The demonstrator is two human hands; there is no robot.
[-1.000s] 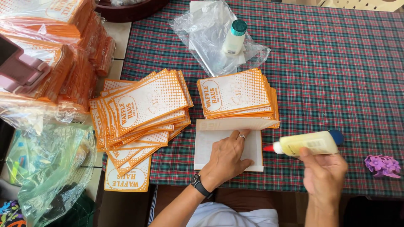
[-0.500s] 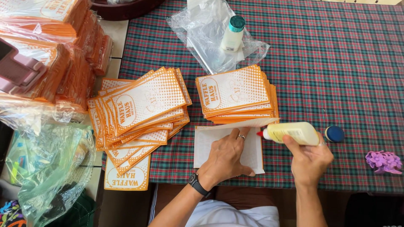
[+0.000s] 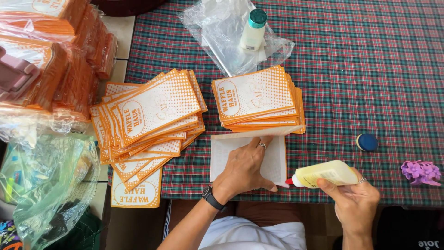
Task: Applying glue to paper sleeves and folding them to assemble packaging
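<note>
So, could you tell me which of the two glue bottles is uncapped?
The yellowish glue bottle in the right hand; its red nozzle is bare, while the upright white bottle keeps its teal cap.

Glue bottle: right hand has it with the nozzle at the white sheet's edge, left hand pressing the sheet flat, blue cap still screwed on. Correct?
Not quite. In the head view the blue cap lies off on the tablecloth. Otherwise right: right hand holds the glue bottle, nozzle at the white sheet edge, left hand pressing it flat.
</note>
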